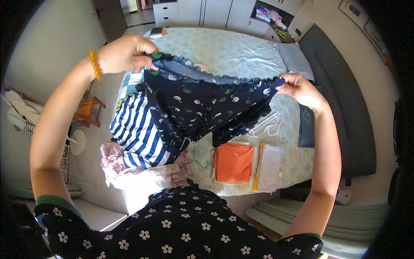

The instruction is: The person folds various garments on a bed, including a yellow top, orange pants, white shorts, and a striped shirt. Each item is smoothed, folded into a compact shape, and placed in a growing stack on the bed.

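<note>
Between my two hands hangs a pair of dark navy shorts (207, 100) printed with white and green swans. My left hand (129, 55), with an amber bead bracelet (94, 65) on the wrist, pinches one end of the gathered elastic waistband. The other end is gripped by my right hand (296, 89). The waistband is stretched out, showing its blue-grey inside, and the legs dangle above the bed. Below the shorts, a folded orange shirt (234, 162) lies beside a folded pale grey garment (269, 166) with a yellow edge.
Blue-and-white striped fabric (139, 126) and pink cloth (113, 155) are heaped at the bed's left. White hangers (266, 126) lie on the floral bedsheet (207, 42). A grey pillow (294, 58) rests against the dark headboard (339, 103). A wooden stool (89, 110) stands on the floor at left.
</note>
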A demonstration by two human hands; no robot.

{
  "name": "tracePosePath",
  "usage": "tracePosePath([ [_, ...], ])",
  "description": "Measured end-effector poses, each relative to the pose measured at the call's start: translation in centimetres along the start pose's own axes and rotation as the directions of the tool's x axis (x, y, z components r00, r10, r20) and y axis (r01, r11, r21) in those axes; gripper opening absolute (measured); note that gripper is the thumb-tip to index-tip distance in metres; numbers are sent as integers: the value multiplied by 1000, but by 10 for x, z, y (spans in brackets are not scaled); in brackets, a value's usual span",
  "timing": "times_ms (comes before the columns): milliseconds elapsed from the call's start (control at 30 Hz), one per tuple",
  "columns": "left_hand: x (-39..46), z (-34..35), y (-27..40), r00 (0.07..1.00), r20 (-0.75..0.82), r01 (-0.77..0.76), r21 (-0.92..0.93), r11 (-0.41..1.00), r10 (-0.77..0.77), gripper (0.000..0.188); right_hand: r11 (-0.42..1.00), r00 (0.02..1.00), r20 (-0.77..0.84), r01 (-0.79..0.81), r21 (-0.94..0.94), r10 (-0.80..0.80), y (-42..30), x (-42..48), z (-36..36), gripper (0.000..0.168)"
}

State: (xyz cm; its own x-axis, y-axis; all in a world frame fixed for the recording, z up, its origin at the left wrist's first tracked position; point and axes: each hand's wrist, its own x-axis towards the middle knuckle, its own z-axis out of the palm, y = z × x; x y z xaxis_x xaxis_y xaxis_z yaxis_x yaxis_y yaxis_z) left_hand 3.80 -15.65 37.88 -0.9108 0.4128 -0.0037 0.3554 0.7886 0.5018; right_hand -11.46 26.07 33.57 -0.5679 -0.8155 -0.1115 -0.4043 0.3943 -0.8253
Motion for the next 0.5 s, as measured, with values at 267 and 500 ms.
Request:
tracePosePath([
  [267,100,13,-45,986,-166,-51,-179,983,21,31,944,956,-289,53,327,46,33,22,-25,19],
  [500,183,37,-41,976,-183,-175,-325,930,119,25,928,865,-497,239,287,-70,74,43,-43,26],
])
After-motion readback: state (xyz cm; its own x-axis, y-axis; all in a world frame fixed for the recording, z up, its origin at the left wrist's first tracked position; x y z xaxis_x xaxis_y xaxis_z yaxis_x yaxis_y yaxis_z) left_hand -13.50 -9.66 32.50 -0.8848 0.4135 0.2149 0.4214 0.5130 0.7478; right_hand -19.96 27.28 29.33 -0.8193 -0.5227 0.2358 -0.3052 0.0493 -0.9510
